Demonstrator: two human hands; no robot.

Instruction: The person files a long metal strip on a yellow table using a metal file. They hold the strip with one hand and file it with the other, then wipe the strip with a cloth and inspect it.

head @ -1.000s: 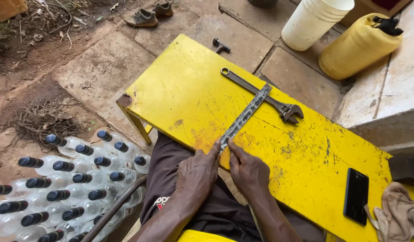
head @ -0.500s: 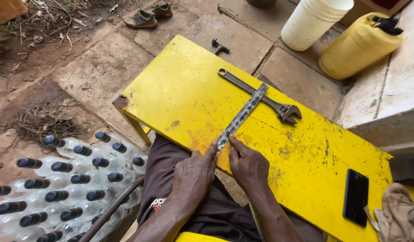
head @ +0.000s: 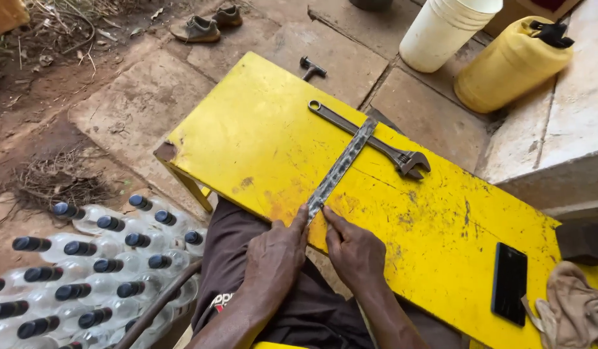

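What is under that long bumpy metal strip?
The metal strip lies across a wrench on the yellow table. The wrench's middle is hidden beneath it. Both hands touch its near end.

On the table point(head: 260, 142) we see a metal strip point(head: 341, 167) lying across a wrench point(head: 370, 137), its near end between our left hand point(head: 273, 258) and right hand point(head: 357, 252) at the near edge. A phone point(head: 509, 283) lies to the right, a rag point(head: 574, 310) beside it. Bottles point(head: 85, 271) crowd the ground at left; a bucket point(head: 441, 29) and a jerrycan point(head: 512, 61) stand behind the table.
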